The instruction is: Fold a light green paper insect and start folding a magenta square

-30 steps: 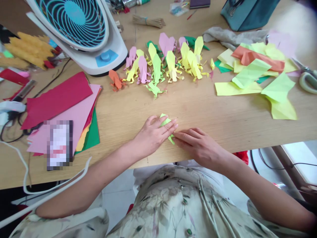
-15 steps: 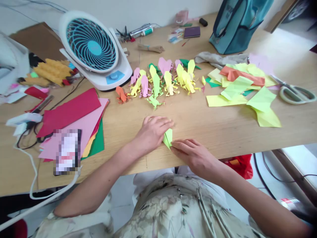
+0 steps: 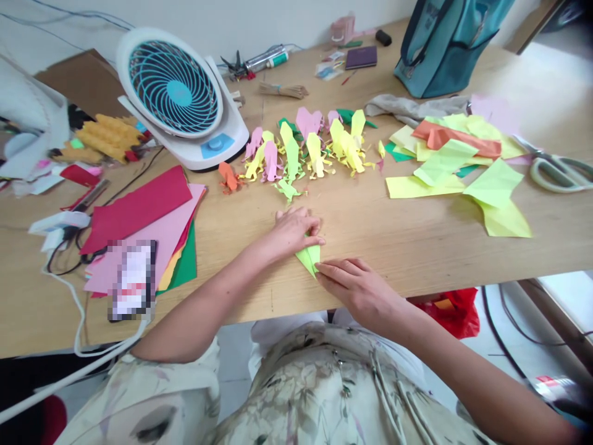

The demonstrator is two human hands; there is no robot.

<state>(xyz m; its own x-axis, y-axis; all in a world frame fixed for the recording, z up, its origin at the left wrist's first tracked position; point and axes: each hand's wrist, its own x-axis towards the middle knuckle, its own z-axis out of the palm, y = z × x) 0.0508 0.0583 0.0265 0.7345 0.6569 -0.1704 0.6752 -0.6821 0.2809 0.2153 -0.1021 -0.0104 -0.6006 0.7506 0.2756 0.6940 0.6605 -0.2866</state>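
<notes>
A small folded piece of light green paper [image 3: 309,256] lies on the wooden table [image 3: 398,235] near its front edge. My left hand [image 3: 293,230] rests on the paper's upper end, fingers curled down and pinching it. My right hand [image 3: 359,287] lies flat beside it, fingertips pressing the paper's lower tip. Behind the hands stands a row of several finished folded paper figures [image 3: 306,151] in yellow, pink, green and orange.
A white and teal desk fan [image 3: 178,93] stands at the back left. Stacked coloured sheets [image 3: 143,219] and a phone [image 3: 132,278] lie left. Loose yellow and green paper scraps [image 3: 467,167] and scissors [image 3: 556,170] lie right. A teal bag [image 3: 445,43] stands behind.
The view lifted and pulled back from a second ago. My left hand curled from flat on the paper to pinching its upper end; the right hand stayed at the lower tip.
</notes>
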